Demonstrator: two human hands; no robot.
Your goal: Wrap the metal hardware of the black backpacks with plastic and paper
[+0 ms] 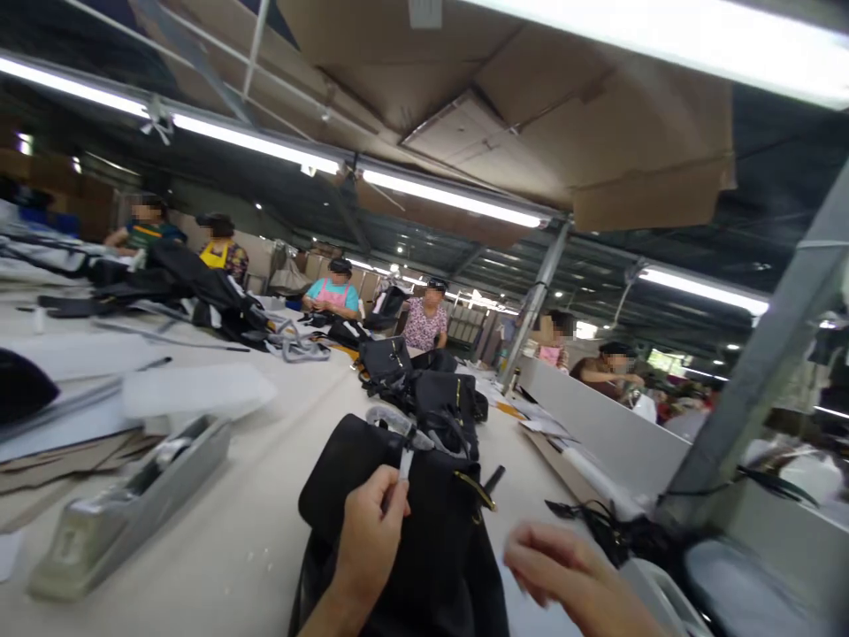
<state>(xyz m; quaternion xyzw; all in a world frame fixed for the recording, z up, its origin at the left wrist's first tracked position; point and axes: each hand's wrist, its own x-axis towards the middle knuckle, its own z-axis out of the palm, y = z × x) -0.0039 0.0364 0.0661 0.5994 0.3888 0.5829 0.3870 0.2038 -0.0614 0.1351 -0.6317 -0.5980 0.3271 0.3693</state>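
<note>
A black backpack lies on the pale table in front of me, with gold zips on its right side. My left hand is over the bag and pinches a light strip near the bag's top. Clear wrapping surrounds the top handle. To the right of the bag, my right hand hovers with bent fingers, blurred by motion; whether it holds anything cannot be made out.
A grey tape dispenser stands at the left on the table. More black bags lie beyond mine. Black straps are at the right, near a metal post. Several people sit farther back.
</note>
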